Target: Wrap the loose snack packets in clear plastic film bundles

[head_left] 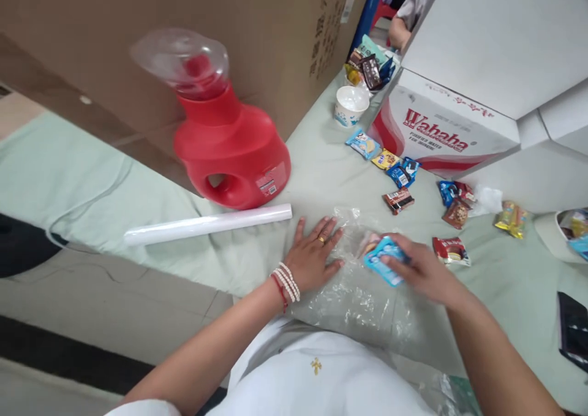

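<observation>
My left hand (316, 253) lies with its fingers spread on a sheet of clear plastic film (353, 309), which looks crinkled and glossy. Between thumb and fingers, my right hand (420, 269) grips a light-blue snack packet (386, 260) just above the film. Against that packet's left side shows another small wrapped snack (366, 244), partly hidden and blurred. Several wrapped snacks lie beyond my right hand, among them a brown packet (399, 200), a red packet (451, 252) and a light-blue packet (362, 143).
A red jug (234, 152) with a clear cover stands by a big cardboard box (275, 36); a white roll (209, 225) lies in front. At the back are a paper cup (351, 105) and a Wahaha carton (441, 128). A phone (573, 330) lies right. Another person's arm (400, 33) shows behind.
</observation>
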A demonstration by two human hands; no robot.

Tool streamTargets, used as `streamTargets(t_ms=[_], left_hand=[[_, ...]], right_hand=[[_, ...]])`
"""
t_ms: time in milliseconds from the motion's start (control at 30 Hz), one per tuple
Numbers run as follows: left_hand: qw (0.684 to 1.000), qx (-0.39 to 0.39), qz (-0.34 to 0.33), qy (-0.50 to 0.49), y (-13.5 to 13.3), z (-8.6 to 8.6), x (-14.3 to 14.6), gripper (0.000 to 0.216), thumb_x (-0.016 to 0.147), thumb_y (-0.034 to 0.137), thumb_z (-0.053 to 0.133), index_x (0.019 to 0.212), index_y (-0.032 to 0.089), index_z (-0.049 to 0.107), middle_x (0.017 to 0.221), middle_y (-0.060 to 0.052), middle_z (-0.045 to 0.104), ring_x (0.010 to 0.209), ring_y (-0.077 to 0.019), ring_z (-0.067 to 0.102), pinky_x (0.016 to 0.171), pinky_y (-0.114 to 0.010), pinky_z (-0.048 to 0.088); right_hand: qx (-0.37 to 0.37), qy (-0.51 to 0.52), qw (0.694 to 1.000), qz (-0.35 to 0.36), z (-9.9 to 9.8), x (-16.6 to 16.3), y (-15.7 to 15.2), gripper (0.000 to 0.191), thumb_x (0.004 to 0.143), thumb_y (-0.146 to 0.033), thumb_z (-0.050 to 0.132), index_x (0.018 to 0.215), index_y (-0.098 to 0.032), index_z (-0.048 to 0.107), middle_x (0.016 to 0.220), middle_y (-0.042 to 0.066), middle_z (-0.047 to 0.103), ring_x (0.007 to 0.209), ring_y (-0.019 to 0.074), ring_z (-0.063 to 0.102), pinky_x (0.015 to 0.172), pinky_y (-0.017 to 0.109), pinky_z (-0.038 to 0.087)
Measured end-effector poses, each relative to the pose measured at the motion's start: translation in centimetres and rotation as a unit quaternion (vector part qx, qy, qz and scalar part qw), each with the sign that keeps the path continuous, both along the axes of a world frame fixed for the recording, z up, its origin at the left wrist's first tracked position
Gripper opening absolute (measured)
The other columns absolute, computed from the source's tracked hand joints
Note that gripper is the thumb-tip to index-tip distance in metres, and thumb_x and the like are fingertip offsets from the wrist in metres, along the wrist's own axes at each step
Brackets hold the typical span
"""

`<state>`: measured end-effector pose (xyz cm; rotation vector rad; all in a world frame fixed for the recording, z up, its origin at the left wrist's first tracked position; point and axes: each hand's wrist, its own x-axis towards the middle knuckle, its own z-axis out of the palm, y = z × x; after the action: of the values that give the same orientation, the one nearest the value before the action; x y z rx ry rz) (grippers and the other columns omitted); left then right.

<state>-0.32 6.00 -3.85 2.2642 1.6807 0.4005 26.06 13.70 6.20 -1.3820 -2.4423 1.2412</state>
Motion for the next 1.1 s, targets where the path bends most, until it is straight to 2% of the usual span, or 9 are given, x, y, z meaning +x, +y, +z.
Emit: streamTargets(t_ms=[67,167,300,433,533,633,833,967,1100], left_hand=[[1.0,0.002,0.009,0.013,-0.2,0.0,-0.1,0.072,0.099,0.062,0.044,0.16,0.026,0.035,0.17,-0.011,0.028,0.157,-0.0303,0.026,0.123,-0.066,-0.014],[0.999,0.006,0.013,0.041,-0.4,0.1,-0.4,0.073,0.097,0.064,0.045,0.16,0.026,0.036,0.17,-0.012,0.027,0.157,-0.0347,0.026,0.122,-0.071,-0.011],[0.998,-0.002,0.014,0.056,-0.5,0.3,-0.6,0.068,0.099,0.06,0.044,0.158,0.026,0.039,0.17,-0.014,0.025,0.155,-0.0368,0.029,0.121,-0.075,-0.005],[0.998,0.007,0.013,0.057,-0.3,0.3,-0.6,0.06,0.103,0.048,0.041,0.158,0.025,0.039,0.168,-0.015,0.029,0.155,-0.0358,0.032,0.121,-0.076,0.0],[0.998,0.021,0.019,0.059,-0.3,0.2,-0.7,0.056,0.105,0.04,0.038,0.159,0.024,0.037,0.168,-0.015,0.03,0.154,-0.0336,0.034,0.122,-0.074,0.003],[0.996,0.057,0.032,0.064,-0.6,0.1,-0.8,0.056,0.104,0.036,0.042,0.158,0.022,0.04,0.168,-0.015,0.029,0.155,-0.0337,0.031,0.124,-0.069,0.008],[0.988,0.147,0.012,0.053,-1.3,0.6,-0.9,0.05,0.1,0.029,0.054,0.15,0.034,0.052,0.158,-0.008,0.049,0.153,-0.033,0.035,0.126,-0.065,-0.002],[0.993,0.091,0.056,0.05,-0.8,0.4,-1.3,0.05,0.101,0.033,0.051,0.15,0.025,0.053,0.158,-0.013,0.049,0.153,-0.037,0.035,0.124,-0.07,0.003],[0.99,0.097,0.09,0.052,-0.6,-0.1,-1.8,0.054,0.1,0.035,0.053,0.151,0.016,0.051,0.161,-0.018,0.043,0.155,-0.0385,0.029,0.125,-0.067,0.015]], right_hand=[[0.017,-0.02,0.998,0.054,-1.9,-2.0,-1.1,0.031,0.1,-0.043,0.05,0.123,-0.029,0.065,0.11,0.008,0.075,0.095,0.0278,0.069,0.087,0.042,0.054],[0.054,-0.027,0.996,0.06,-3.8,-2.2,-1.0,0.034,0.102,-0.037,0.047,0.128,-0.023,0.062,0.119,0.013,0.072,0.108,0.0296,0.066,0.097,0.045,0.051],[0.049,0.022,0.997,0.051,-3.0,-0.3,-0.5,0.033,0.105,-0.037,0.044,0.13,-0.022,0.06,0.124,0.012,0.069,0.111,0.0262,0.064,0.099,0.041,0.05],[0.043,0.02,0.992,0.116,-2.1,-1.2,-0.7,0.036,0.107,-0.035,0.042,0.136,-0.023,0.058,0.123,0.012,0.069,0.108,0.0251,0.063,0.096,0.039,0.049],[0.11,-0.072,0.98,0.151,-3.1,-2.8,-0.8,0.042,0.107,-0.035,0.042,0.142,-0.019,0.056,0.117,0.015,0.069,0.108,0.0296,0.058,0.094,0.045,0.046],[0.17,-0.116,0.965,0.16,-4.3,-3.7,-0.7,0.043,0.106,-0.038,0.045,0.143,-0.02,0.057,0.128,0.017,0.064,0.115,0.0319,0.052,0.094,0.048,0.044],[0.222,-0.044,0.967,0.116,-3.9,-2.4,-0.6,0.044,0.104,-0.042,0.051,0.138,-0.017,0.06,0.143,0.019,0.056,0.125,0.0333,0.049,0.102,0.051,0.042],[0.221,0.025,0.97,0.098,-2.3,0.1,-3.6,0.044,0.102,-0.048,0.055,0.135,-0.02,0.06,0.135,0.017,0.06,0.119,0.0294,0.055,0.101,0.048,0.046],[0.234,-0.002,0.959,0.158,-3.3,2.5,-9.2,0.077,0.087,-0.063,0.07,0.147,-0.019,0.052,0.147,0.019,0.053,0.134,0.0362,0.046,0.111,0.055,0.041]])
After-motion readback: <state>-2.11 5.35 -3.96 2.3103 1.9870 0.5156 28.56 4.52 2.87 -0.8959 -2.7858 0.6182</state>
